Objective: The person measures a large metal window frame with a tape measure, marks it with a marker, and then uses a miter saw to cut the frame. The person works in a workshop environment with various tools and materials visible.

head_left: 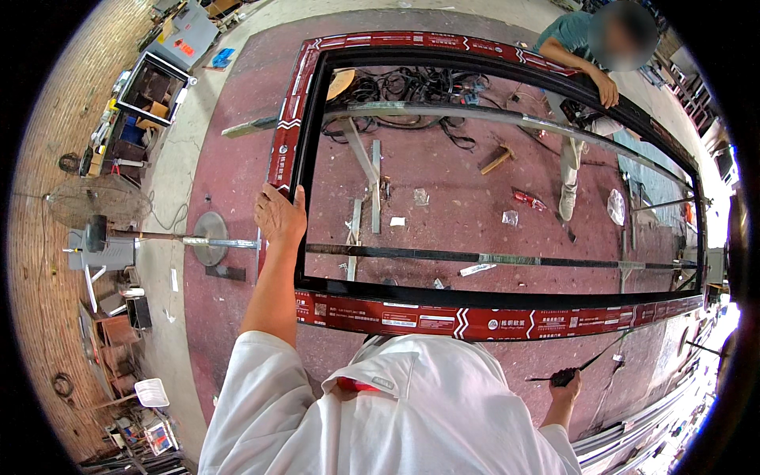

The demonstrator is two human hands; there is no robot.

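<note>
A large rectangular window frame (507, 318), black inside with dark red printed film on its outer faces, lies flat in front of me on supporting bars. My left hand (283, 215) is wrapped over the frame's left side, with the thumb at the inner edge. Low at the right, outside the near side, my right hand (571, 385) is closed round a black-handled tool (564, 377) with a long thin shaft; its exact kind is unclear. Across the frame, a co-worker's hand (608, 89) rests on the far side.
Metal bars (507, 260) run beneath the frame. Through its opening show a hammer (497, 159), tangled black cables (412, 83) and scraps on the red floor. A standing fan (99, 202) is at left; long metal profiles (649, 431) lie at lower right.
</note>
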